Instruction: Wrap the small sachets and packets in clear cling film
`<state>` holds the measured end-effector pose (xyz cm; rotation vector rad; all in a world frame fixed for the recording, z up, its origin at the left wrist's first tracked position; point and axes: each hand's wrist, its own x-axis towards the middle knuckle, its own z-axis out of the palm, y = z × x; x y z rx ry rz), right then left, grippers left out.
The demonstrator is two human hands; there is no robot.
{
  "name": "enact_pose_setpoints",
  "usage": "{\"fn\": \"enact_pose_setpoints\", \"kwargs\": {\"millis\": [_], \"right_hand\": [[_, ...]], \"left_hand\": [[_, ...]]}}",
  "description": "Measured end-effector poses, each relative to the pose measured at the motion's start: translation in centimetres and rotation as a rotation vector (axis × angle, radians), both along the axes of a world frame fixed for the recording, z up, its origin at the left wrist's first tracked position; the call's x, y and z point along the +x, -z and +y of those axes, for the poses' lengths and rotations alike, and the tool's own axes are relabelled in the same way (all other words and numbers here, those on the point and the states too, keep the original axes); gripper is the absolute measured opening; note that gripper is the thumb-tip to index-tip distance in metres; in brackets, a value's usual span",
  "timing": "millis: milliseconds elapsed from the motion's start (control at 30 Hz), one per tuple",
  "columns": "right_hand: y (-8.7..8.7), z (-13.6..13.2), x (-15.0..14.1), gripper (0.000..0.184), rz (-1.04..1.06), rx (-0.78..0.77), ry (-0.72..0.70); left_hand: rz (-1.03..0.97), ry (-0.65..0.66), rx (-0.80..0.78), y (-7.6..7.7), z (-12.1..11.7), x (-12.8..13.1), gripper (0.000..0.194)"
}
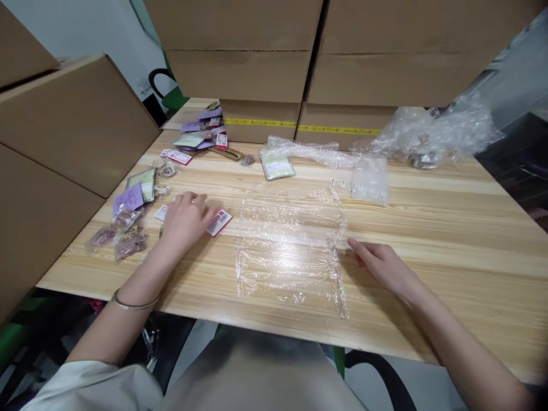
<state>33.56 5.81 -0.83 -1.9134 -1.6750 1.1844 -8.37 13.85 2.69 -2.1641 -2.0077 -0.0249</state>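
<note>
A sheet of clear, crinkled bubble wrap [285, 245] lies flat on the table in front of me. My left hand [186, 220] is palm down at its left, over small packets with red-and-white barcode tags [220, 222]. Its thumb is apart from the fingers, whose tips are partly hidden; no held thing shows. Beside the right edge of the wrap, my right hand [383, 265] hovers with its fingers loosely stretched toward the wrap and nothing visible in them. Left of my left hand lie a purple card [128, 198], a green packet [146, 185] and several bagged trinkets [131, 245].
Cardboard boxes [257, 68] stand along the back and left. Another green packet [277, 165], a frosted plastic bag [370, 180] and crumpled bubble wrap [436, 137] lie toward the back. A pile of purple and green packets [199, 134] is at back left.
</note>
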Motion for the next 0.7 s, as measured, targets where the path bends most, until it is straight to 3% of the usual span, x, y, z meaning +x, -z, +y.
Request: {"fn": "enact_pose_setpoints", "kwargs": {"millis": [67, 167, 300, 433, 567, 700], "right_hand": [[-1.4, 1.2, -0.7, 0.056, -0.148, 0.193, -0.076], [-3.0, 4.1, -2.6, 0.049, -0.237, 0.319, -0.190], [-3.7, 9.9, -7.0, 0.038, -0.316, 0.430, -0.331], [-3.4, 16.8, -13.4, 0.023, -0.377, 0.590, -0.509], [-2.4, 23.0, -19.3, 0.049, -0.434, 0.673, -0.629], [-0.9, 26.6, -22.1, 0.062, -0.523, 0.615, -0.605]], "left_hand": [[0.024, -0.160, -0.021, -0.2, 1.3, -1.8, 0.065], [0.064, -0.325, -0.167, 0.7, 2.8, -4.3, 0.078], [0.099, -0.221, -0.187, 2.2, 3.4, -5.1, 0.063], [0.056, -0.126, -0.205, 2.1, 3.6, -3.4, 0.055], [0.089, -0.038, -0.264, 1.5, 4.7, -1.5, 0.041], [0.149, 0.011, -0.245, 0.9, 5.1, -0.1, 0.037]]}}
